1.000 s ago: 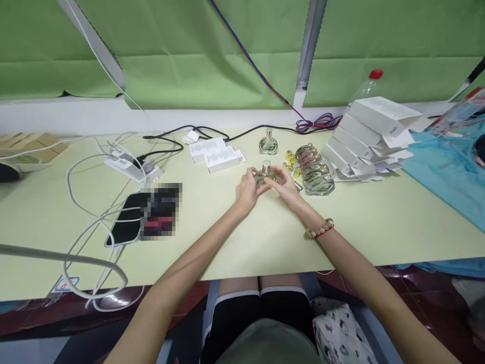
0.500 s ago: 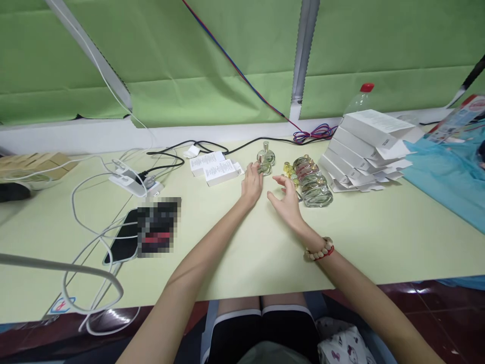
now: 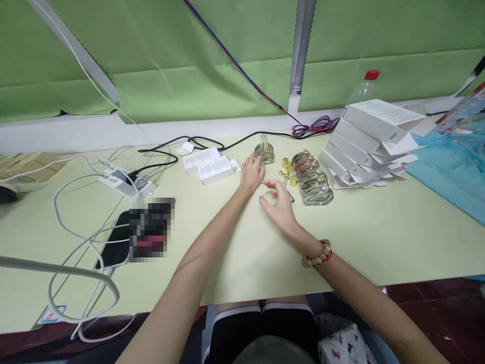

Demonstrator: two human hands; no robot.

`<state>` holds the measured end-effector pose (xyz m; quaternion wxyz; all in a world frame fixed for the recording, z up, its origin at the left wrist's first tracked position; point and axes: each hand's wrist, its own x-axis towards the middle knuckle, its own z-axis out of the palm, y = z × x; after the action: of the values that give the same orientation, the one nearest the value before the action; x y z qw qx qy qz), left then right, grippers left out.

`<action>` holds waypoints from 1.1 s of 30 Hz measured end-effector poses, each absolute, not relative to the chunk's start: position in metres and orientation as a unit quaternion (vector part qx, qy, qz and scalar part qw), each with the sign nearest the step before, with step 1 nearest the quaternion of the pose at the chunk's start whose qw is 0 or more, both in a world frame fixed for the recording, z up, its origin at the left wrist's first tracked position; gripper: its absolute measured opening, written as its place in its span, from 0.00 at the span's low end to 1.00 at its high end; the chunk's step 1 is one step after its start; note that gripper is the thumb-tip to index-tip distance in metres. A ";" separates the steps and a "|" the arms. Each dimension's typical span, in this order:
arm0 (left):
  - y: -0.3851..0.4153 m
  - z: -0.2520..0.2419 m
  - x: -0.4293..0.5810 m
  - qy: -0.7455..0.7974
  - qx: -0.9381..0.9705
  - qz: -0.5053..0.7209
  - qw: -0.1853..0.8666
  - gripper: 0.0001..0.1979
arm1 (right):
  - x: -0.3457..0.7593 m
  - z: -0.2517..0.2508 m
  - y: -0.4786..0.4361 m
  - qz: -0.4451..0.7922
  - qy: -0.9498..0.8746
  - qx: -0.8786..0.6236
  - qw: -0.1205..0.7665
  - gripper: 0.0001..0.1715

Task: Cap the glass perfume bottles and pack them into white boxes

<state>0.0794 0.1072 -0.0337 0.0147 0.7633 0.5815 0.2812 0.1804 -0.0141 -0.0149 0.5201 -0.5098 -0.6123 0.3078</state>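
We see a glass bottle (image 3: pixel 267 155) standing upright towards the back of the desk (image 3: pixel 242 253), with what looks like a second bottle (image 3: pixel 264 137) close behind it; the overlap hides where one ends. Our left hand (image 3: pixel 252 174) has its fingers against the front bottle's left side, though we cannot tell whether they grip it. Our right hand (image 3: pixel 281 205) is open and holds nothing, its fingers curved above the desk just left of a small dark piece (image 3: pixel 290 197). By our judgement the upright pair, set apart with their tops on, have been dealt with, at least in part. More seems left than done: a tight row of bottles (image 3: pixel 313 179) lies to the right, with loose yellow caps (image 3: pixel 290 169) beside it. Farther out, we have a leaning stack of white boxes (image 3: pixel 369 144), some flaps open, and two flat boxes (image 3: pixel 215 169) on the left; whether any are filled, we cannot tell.
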 end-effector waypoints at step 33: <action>0.131 -0.038 0.080 0.642 0.708 0.287 0.065 0.15 | 0.214 -0.024 0.026 0.085 -0.745 -0.595 0.288 0.09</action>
<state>0.0800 0.1309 -0.0379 0.0646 0.7075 0.6423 0.2874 0.2138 0.0257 -0.0245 0.2876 -0.5954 -0.7454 0.0847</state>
